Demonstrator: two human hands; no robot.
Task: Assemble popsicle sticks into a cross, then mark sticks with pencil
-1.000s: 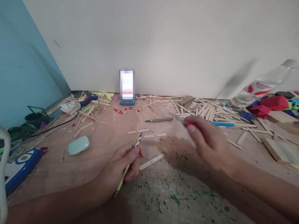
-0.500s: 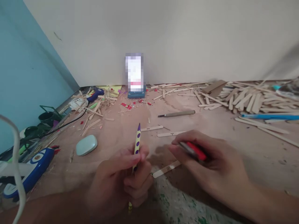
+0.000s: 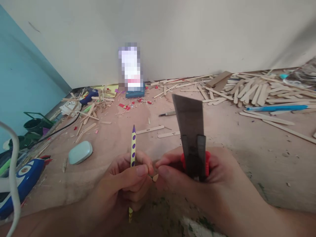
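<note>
My left hand [image 3: 133, 181] is closed around a yellow pencil [image 3: 133, 148] with purple dots, its purple tip pointing up. At its thumb and fingertips shows the rounded end of a small wooden piece [image 3: 155, 178], like a craft stick; most of it is hidden. My right hand [image 3: 204, 184] grips a box cutter [image 3: 191, 131] with a red handle, its wide dark blade standing upright. The right thumb and index fingertips are pressed together, close to the left fingertips. Two craft sticks with pencil marks, a farther stick [image 3: 150, 129] and a nearer stick [image 3: 169, 134], lie beyond the hands.
A carving tool [image 3: 166, 114] lies partly behind the blade. Craft sticks [image 3: 254, 92] are heaped at right near a blue pen [image 3: 276, 108]. A phone [image 3: 130, 65] leans at the back. Left are a pale rounded case [image 3: 80, 152], a blue-and-white glue gun [image 3: 24, 184] and a white cable [image 3: 16, 184].
My hands have come together. The box cutter has tipped upright, its blade now in full view. The marked craft stick between the hands no longer lies on the table. The view has shifted right.
</note>
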